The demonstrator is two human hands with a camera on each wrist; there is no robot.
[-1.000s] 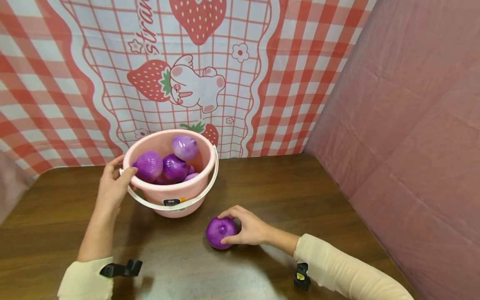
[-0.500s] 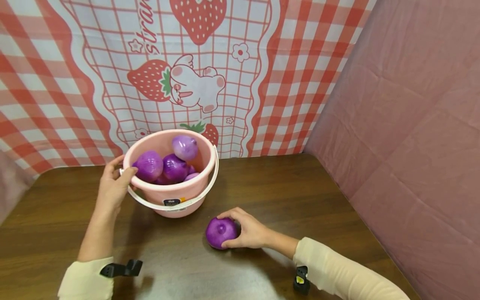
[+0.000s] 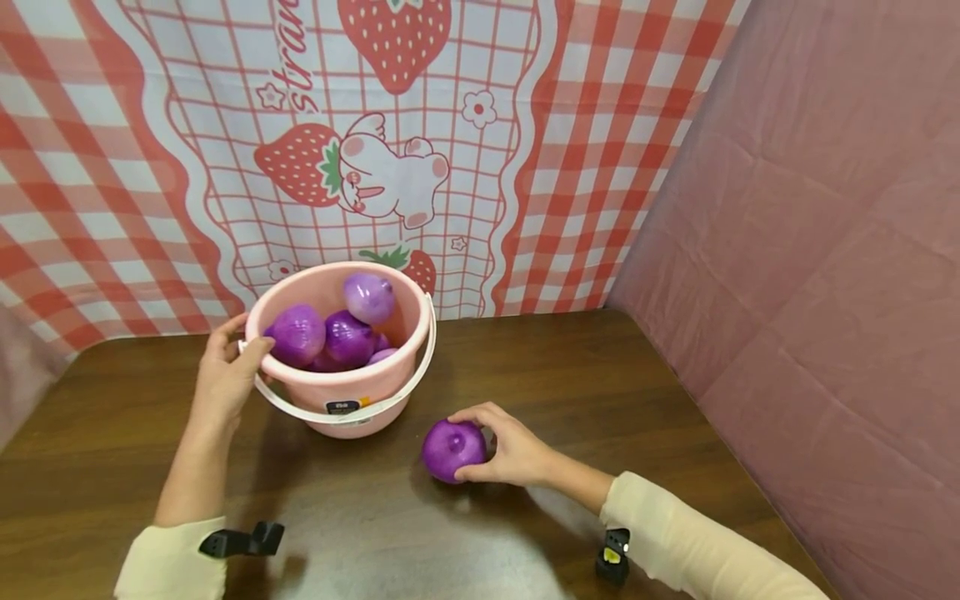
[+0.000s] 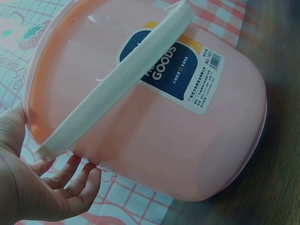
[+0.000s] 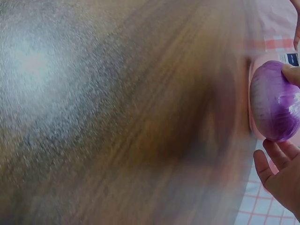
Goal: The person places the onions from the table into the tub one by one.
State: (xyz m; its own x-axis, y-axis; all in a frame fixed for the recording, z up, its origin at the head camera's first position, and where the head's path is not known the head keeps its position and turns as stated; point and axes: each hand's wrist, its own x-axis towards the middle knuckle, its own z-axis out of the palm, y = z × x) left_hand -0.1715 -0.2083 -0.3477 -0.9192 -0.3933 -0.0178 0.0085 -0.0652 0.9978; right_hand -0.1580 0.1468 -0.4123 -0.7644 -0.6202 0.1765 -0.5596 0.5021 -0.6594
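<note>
A pink bucket (image 3: 311, 390) with a white handle (image 3: 397, 398) stands at the back left of the table, several purple onions (image 3: 298, 335) inside it. My left hand (image 3: 225, 379) grips the bucket's rim on its left side, thumb over the edge. In the left wrist view, that hand's fingers (image 4: 84, 187) lie under the rim by the handle's end. In front of the bucket and to its right, my right hand (image 3: 513, 450) holds a single purple onion (image 3: 452, 450) between thumb and fingers. A shadow below suggests it is just off the table. The right wrist view shows this onion (image 5: 272, 101) side-on.
The dark wooden table (image 3: 570, 367) ends at a red-and-white checked strawberry cloth (image 3: 585, 208) at the back. A pink cloth wall (image 3: 810, 250) closes off the right side. Each sleeve carries a black wrist mount (image 3: 243, 540).
My right hand has raised the onion slightly, shifting it right and away from me. The left hand and the bucket have stayed in place.
</note>
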